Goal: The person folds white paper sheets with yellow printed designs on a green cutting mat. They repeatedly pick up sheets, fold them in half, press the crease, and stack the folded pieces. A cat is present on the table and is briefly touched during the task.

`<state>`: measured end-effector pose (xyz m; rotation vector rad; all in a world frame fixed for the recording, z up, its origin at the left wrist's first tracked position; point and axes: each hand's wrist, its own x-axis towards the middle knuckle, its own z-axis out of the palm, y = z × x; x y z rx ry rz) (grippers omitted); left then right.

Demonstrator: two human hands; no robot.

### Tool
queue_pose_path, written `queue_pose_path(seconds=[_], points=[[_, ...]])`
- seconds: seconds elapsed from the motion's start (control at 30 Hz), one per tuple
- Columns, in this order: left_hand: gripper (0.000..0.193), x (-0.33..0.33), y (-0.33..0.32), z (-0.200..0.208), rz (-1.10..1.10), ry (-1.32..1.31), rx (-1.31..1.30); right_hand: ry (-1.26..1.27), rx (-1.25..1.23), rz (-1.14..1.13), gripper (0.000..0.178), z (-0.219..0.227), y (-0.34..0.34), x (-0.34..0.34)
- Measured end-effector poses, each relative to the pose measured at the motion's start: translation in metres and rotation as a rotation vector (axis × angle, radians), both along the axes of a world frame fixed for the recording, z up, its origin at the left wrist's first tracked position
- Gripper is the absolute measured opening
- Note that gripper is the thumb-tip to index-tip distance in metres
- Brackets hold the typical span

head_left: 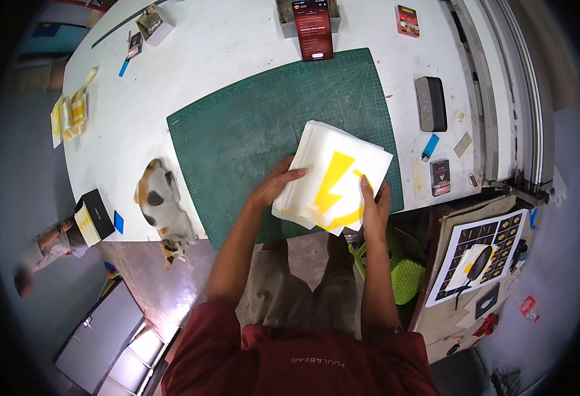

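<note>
White and yellow are filling the space between two bare hands: a stack of white sheets point(308, 158), bearing a yellow zigzag shape point(333, 181) and a curved yellow band on its top face, is sitting right of centre in the frame. The left hand point(276, 185) is clamping the stack's left edge, its thumb pressing on the top face while its other fingers are passing out of sight beneath. The right hand point(375, 208) is gripping the lower right edge, its thumb lying on the top face beside the curved band. A dark thing is showing by the right fingers, too small to tell. The stack is lying between the two hands, touching both, and is overlapping the lower right part of a green cutting mat point(250, 132); whether it is resting on the mat or hanging just above, I cannot tell.

At top centre a phone point(313, 33) with a lit screen is leaning against a grey box point(288, 20). To the right, a dark oblong device point(431, 103), a blue lighter point(430, 148) and a small dark pack point(440, 177) are lying on the white table point(237, 33). Left of the mat, a calico cat point(160, 201) is lying along the table's edge.
</note>
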<state>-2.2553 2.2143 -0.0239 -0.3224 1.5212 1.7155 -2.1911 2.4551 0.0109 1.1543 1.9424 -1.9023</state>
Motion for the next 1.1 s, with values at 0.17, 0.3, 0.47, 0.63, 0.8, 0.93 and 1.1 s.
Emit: queue_pose_path(seconds=[0.17,0.3,0.47,0.63,0.8,0.93,1.1], points=[[0.082,0.006,-0.001,-0.018,0.066,-0.004,0.072,-0.015,-0.087,-0.001,0.082,-0.012,0.004,-0.007],[0.083,0.000,-0.003,-0.012,0.022,0.002,0.065,-0.009,-0.061,-0.039,0.078,-0.009,-0.009,-0.009],[0.080,0.000,-0.002,-0.008,0.039,-0.004,0.072,-0.064,-0.038,-0.018,0.079,0.003,-0.009,-0.012],[0.076,0.002,-0.002,-0.002,0.032,0.017,0.074,-0.061,-0.062,-0.013,0.082,0.003,-0.006,-0.006],[0.072,0.003,-0.005,-0.010,0.021,-0.002,0.060,-0.007,-0.051,-0.017,0.080,-0.011,-0.006,0.004],[0.066,0.007,-0.010,-0.017,0.064,-0.057,0.103,0.028,0.083,0.082,0.078,-0.020,-0.009,0.006],[0.068,0.006,-0.015,-0.020,0.102,-0.056,0.259,-0.013,0.050,0.003,0.083,-0.004,-0.016,-0.004]])
